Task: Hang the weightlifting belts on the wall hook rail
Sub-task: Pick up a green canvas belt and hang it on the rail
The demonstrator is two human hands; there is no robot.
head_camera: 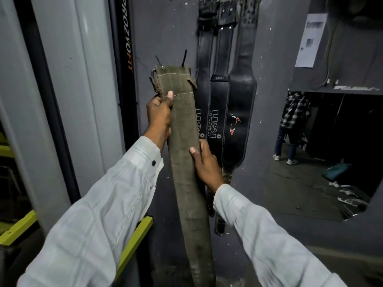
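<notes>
Both hands grip an olive-green canvas belt [184, 125] held upright before the grey wall [165, 34]: the left hand [159, 117] near its buckle end, the right hand [206, 164] lower on its right edge. Three black leather belts [219, 96] hang side by side just behind it.

Both arms, in white long sleeves, extend forward and upward from the lower corners of the view. Left hand [159, 117]: raised higher, wrist bent, fingers wrapped around the left edge of the olive belt [184, 146] near its upper end, thumb pressed flat on its face. Right hand [207, 164]: lower, clasping the belt's right edge, thumb across the front.
</notes>
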